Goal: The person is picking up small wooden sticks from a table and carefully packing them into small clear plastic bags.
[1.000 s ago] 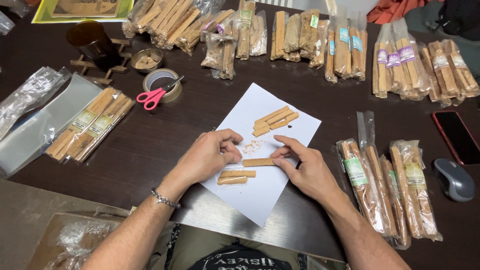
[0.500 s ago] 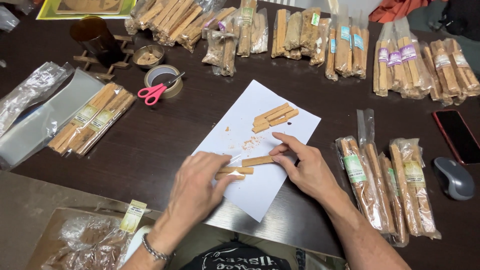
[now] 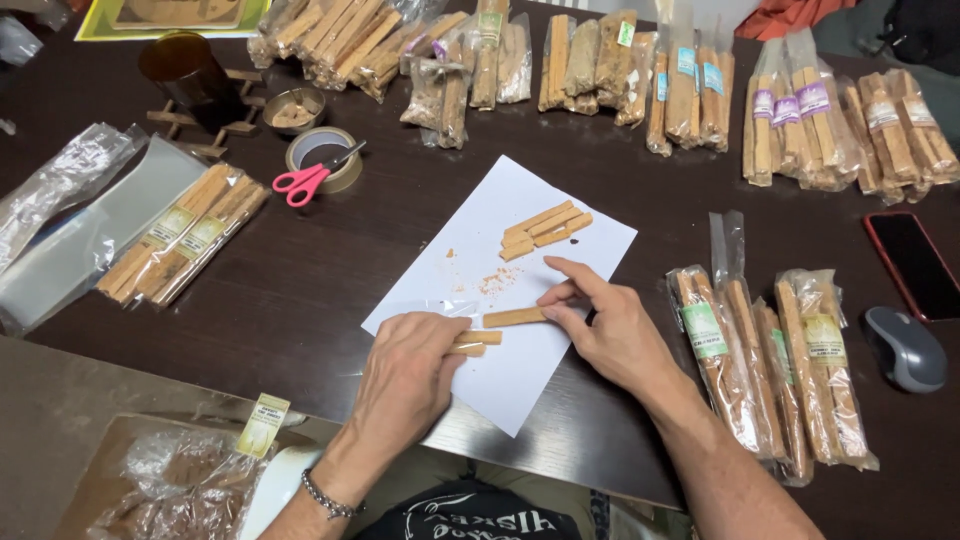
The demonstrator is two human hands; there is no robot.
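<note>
- At the far left, clear empty bags lie flat on the dark table, with a labelled pack of wood sticks just beside them.
- Behind these sit pink-handled scissors, resting across a roll of tape.
- The left hand rests on the near edge of a white paper sheet, its fingers curled around two short wood sticks that jut out to the right.
- Between the hands a single stick lies flat on the sheet; crumbs are scattered just above it.
- The right hand pinches the right end of that single stick between thumb and bent fingers, index finger stretched out above.
- Farther up the sheet lies a small cluster of cut sticks, apart from both hands.
- Right of the sheet lie bagged stick bundles, then a phone and a grey mouse.
</note>
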